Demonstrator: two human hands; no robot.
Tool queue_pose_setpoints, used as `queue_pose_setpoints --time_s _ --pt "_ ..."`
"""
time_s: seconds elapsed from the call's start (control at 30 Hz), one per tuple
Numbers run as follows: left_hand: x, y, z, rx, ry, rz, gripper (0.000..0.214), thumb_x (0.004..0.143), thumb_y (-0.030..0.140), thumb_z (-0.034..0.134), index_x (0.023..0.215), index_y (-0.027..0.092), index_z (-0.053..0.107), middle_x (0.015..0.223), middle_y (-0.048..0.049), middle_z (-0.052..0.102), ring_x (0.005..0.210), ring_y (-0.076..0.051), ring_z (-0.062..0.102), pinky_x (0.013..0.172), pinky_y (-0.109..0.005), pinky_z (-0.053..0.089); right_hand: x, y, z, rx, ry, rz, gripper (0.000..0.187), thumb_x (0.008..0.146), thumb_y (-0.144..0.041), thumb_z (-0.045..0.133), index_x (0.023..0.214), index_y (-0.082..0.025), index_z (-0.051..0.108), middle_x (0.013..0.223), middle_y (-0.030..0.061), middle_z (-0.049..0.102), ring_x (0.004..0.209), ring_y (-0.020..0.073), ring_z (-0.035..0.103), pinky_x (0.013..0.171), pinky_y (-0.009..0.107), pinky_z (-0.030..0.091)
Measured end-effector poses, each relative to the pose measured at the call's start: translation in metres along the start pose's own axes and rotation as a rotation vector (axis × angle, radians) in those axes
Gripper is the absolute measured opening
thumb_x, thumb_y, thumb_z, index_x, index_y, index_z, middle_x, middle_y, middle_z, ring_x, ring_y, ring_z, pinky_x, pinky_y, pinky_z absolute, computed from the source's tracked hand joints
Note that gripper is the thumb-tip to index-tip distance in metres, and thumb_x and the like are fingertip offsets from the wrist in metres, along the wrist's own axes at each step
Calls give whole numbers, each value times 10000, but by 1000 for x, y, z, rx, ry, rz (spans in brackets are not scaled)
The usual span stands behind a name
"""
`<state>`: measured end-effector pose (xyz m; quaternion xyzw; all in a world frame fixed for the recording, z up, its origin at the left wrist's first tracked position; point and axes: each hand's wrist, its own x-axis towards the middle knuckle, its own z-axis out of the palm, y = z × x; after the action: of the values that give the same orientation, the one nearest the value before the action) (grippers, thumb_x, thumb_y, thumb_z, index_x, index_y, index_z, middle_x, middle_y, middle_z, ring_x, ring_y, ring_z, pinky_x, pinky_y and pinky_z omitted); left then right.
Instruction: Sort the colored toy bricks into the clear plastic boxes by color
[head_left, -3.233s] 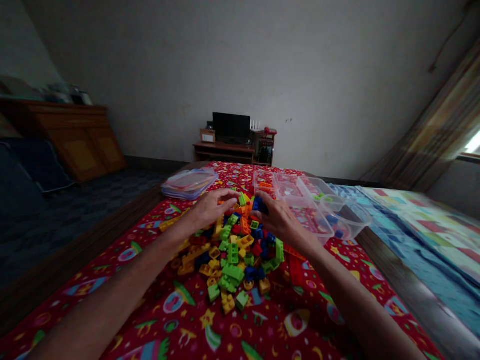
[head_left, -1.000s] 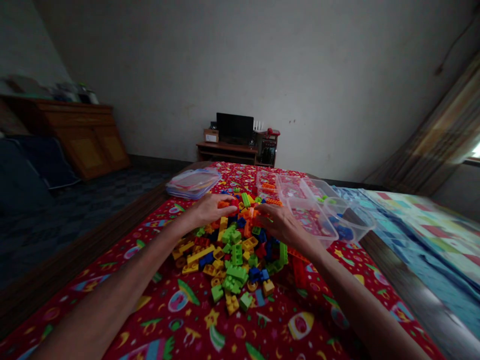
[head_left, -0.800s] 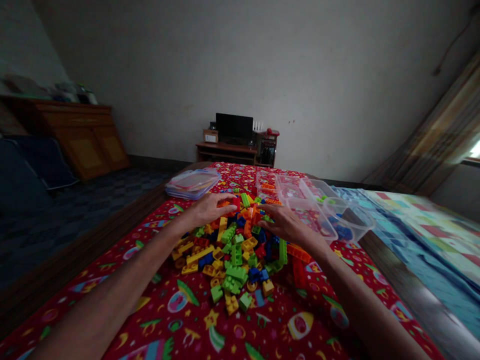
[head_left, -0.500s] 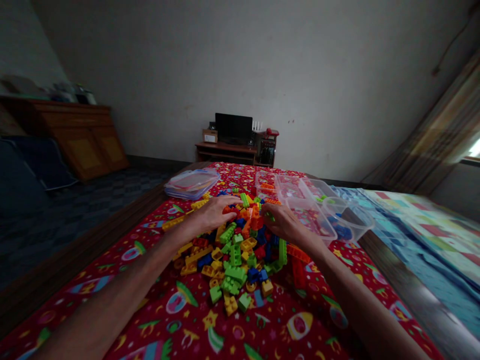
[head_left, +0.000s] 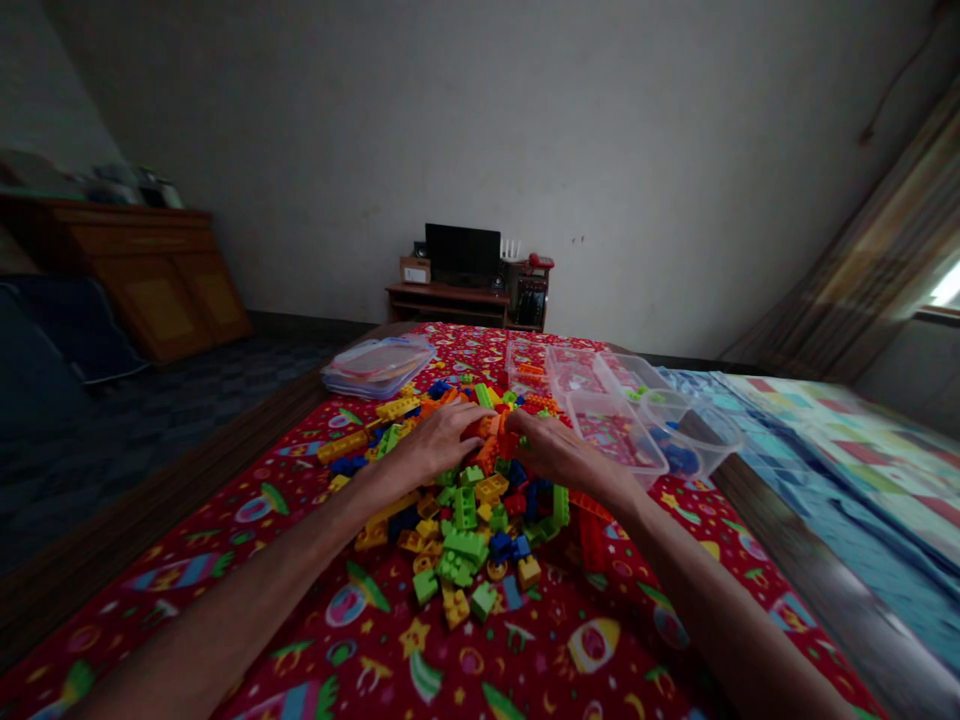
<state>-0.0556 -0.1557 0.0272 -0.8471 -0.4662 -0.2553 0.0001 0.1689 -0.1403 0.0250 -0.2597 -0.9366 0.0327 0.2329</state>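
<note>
A heap of toy building bricks (head_left: 465,510) in green, yellow, orange, red and blue lies on the red patterned tablecloth (head_left: 300,600). Over its middle my left hand (head_left: 448,437) has its fingers bent round the left side of some orange bricks (head_left: 492,430). From the other side, my right hand (head_left: 541,443) is closed on the orange bricks as well. Whether these are one piece or two joined pieces I cannot tell, since fingers cover their ends. Nearest to me, a green brick (head_left: 483,600) and a yellow brick (head_left: 455,606) lie at the heap's front edge.
Clear plastic containers (head_left: 621,440) stand to the right of the heap. A round tub (head_left: 701,445) among them holds blue bricks. Stacked plastic lids (head_left: 379,368) lie at the back left. Beyond the table's right edge is a bed (head_left: 832,450).
My hands have come closer together over the heap. The left hand has moved right and slightly down, reaching the orange bricks by my right hand. The view has shifted slightly.
</note>
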Motion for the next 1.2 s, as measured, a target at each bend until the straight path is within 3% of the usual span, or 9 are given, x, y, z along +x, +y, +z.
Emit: queue_pose_setpoints --time_s 0.23,0.4,0.53,0.67,0.77,0.9,1.03,1.1,1.2 --pt "2 10 -10 -121 108 -86 410 842 237 572 1251 232 601 1234 -40 659 1082 -228 640 969 -341 478 9 -6 -4 304 150 194 349 836 -213 549 1179 -147 557 946 88 689 813 171 623 696 271 450" --pt "4 15 -13 -385 139 -151 529 798 325 639 1309 218 555 1203 -49 675 1051 -235 660 944 -354 504 18 -2 -4 647 264 322 335 816 -298 545 1102 -141 619 873 61 708 730 166 635 643 276 475" --pt "3 21 -14 -577 159 -202 642 785 386 654 1375 198 481 1101 -62 720 937 -239 701 834 -359 559 23 -6 -7 960 267 335 324 759 -370 628 1004 -162 583 746 24 692 636 143 625 592 258 483" --pt "2 29 -16 -577 173 -239 663 813 368 629 1422 220 411 1124 -44 710 905 -241 707 758 -345 579 23 -16 -10 1149 228 375 431 711 -379 715 1035 -207 489 786 14 697 692 158 663 645 286 522" --pt "2 34 -17 -438 175 -221 645 841 284 589 1446 251 365 1155 -32 694 976 -245 687 809 -340 562 22 -19 -10 1189 214 361 442 687 -353 747 994 -227 455 750 -14 684 670 149 657 638 280 522" --pt "1 36 -11 -280 172 -93 703 868 135 463 1505 252 191 1251 -68 645 1133 -232 614 918 -352 505 20 -18 -9 1171 168 289 399 713 -328 726 1007 -228 475 738 -30 667 668 130 638 639 261 509" --pt "-2 38 -5 -217 105 13 749 873 74 355 1520 220 9 1256 -120 633 1076 -224 645 899 -373 509 22 -20 -10 1073 136 295 446 708 -324 716 1097 -196 539 722 -29 651 663 124 613 626 256 497" --pt "-3 39 -4 -197 87 53 780 846 44 351 1520 211 -4 1313 -130 591 1084 -221 640 920 -366 500 23 -22 -11 1011 125 326 464 691 -328 720 1107 -171 583 728 -18 656 662 128 606 622 264 496" --pt "-2 34 -9 -144 111 98 703 877 99 365 1521 201 102 1440 -121 466 1226 -228 543 1006 -367 452 22 -24 -16 938 107 387 436 685 -316 699 1082 -145 640 763 12 678 691 146 622 639 283 502"
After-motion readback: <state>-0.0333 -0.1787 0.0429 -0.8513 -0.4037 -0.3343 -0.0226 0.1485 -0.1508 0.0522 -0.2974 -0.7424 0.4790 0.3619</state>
